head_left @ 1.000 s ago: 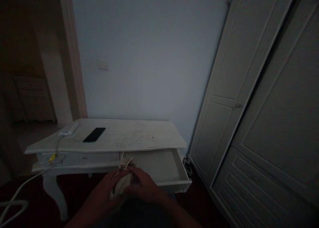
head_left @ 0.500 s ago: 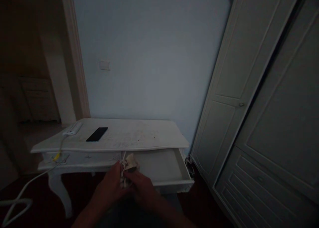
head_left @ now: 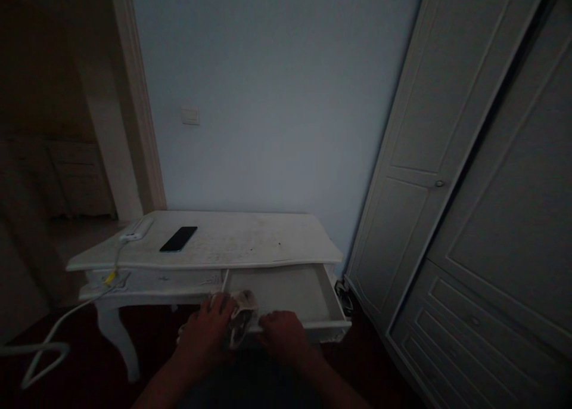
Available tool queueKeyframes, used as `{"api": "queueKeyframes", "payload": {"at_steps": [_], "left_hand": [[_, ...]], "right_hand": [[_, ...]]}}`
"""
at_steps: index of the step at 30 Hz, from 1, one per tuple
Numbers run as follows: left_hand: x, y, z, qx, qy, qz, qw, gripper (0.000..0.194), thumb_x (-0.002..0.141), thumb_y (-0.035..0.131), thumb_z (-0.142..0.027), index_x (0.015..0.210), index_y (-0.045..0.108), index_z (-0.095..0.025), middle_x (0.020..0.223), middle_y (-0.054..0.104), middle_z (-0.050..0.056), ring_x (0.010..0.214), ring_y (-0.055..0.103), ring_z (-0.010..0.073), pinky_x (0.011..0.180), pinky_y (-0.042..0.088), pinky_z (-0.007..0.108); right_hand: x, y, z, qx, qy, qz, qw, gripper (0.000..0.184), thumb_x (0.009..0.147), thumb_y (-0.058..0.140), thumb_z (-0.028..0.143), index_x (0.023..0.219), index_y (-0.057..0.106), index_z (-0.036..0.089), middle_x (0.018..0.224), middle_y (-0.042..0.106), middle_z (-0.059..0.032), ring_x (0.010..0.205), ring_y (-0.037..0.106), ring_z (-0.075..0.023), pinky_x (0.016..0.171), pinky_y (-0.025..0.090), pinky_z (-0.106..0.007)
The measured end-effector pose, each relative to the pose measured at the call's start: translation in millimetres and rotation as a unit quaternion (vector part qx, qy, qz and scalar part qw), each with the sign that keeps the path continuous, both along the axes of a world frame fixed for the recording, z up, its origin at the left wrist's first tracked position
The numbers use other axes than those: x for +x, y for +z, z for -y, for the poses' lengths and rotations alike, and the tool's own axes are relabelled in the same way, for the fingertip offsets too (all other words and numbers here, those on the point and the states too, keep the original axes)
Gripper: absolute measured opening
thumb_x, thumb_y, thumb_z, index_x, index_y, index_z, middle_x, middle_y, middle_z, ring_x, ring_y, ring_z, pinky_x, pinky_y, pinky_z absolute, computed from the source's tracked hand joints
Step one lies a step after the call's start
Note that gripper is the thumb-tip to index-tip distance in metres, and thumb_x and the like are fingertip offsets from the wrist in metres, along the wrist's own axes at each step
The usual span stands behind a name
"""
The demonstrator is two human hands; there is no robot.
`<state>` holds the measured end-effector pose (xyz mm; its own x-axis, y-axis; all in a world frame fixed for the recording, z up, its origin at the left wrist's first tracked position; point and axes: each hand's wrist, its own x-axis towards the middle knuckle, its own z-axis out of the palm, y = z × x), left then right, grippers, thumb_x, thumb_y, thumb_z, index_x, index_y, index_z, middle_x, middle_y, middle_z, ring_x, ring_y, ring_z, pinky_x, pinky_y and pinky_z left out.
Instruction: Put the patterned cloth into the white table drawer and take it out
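My left hand [head_left: 210, 325] is closed on a crumpled, pale cloth [head_left: 245, 301] with darker patches. The cloth bunches beside the fingers and hangs down at the left part of the open drawer [head_left: 308, 325]. My right hand [head_left: 283, 334] is apart from the cloth, its fingers curled over the top edge of the drawer front. Part of that edge is hidden behind both hands. The drawer is pulled out of the right side of a white table [head_left: 250, 230], and its pale bottom shows.
A dark phone [head_left: 179, 239] and a white power strip [head_left: 137, 229] lie on the tabletop. The strip's white cable [head_left: 58, 331] hangs at the left. A light wardrobe [head_left: 402, 218] stands at the right, with dark objects [head_left: 343, 297] on the floor between it and the table.
Both hands were together on the cloth. My right hand has let go and moved right to the drawer front. My left hand keeps the cloth, now lower and more spread. The view has shifted slightly.
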<state>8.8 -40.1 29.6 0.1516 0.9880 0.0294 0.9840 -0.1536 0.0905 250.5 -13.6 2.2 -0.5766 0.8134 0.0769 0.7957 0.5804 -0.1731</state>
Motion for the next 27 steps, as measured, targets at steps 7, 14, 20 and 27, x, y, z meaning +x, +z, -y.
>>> {"api": "queueKeyframes", "payload": {"at_steps": [7,14,20,27], "left_hand": [[-37.9,-0.7,-19.9,0.019,-0.165,0.160,0.973,0.044,0.087,0.060,-0.017,0.129,0.064,-0.030,0.130,0.065,0.006,0.118,0.061,0.0253,0.104,0.047,0.038],[-43.5,-8.1,-70.0,0.089,-0.131,0.160,0.974,0.067,0.078,0.057,-0.002,0.138,0.065,-0.030,0.145,0.058,0.007,0.133,0.051,0.0278,0.113,0.043,0.041],[-27.2,-1.5,-97.9,0.141,-0.069,0.127,0.979,0.066,0.077,0.056,0.001,0.134,0.069,-0.031,0.137,0.061,0.007,0.125,0.054,0.0270,0.106,0.045,0.038],[-40.2,12.7,-51.1,-0.003,-0.141,0.277,0.951,0.028,0.082,0.072,-0.039,0.104,0.075,-0.023,0.106,0.075,0.005,0.098,0.069,0.0240,0.092,0.053,0.033]], "right_hand": [[-3.9,1.6,-1.9,0.038,0.021,0.043,0.998,0.038,0.102,0.060,0.056,0.105,0.073,0.021,0.102,0.079,-0.0100,0.097,0.076,-0.0275,0.082,0.055,-0.035],[-2.7,3.0,-0.9,0.039,0.027,0.033,0.998,0.028,0.099,0.067,0.047,0.105,0.073,0.020,0.104,0.078,-0.0096,0.108,0.071,-0.0277,0.086,0.054,-0.034],[-3.4,-1.2,0.7,0.044,0.019,0.028,0.998,0.026,0.099,0.068,0.047,0.104,0.071,0.021,0.104,0.078,-0.0077,0.109,0.070,-0.0277,0.087,0.053,-0.035],[-5.2,5.2,4.4,0.032,0.007,0.028,0.999,0.026,0.099,0.068,0.046,0.105,0.072,0.021,0.105,0.077,-0.0082,0.110,0.069,-0.0279,0.089,0.052,-0.035]]}}
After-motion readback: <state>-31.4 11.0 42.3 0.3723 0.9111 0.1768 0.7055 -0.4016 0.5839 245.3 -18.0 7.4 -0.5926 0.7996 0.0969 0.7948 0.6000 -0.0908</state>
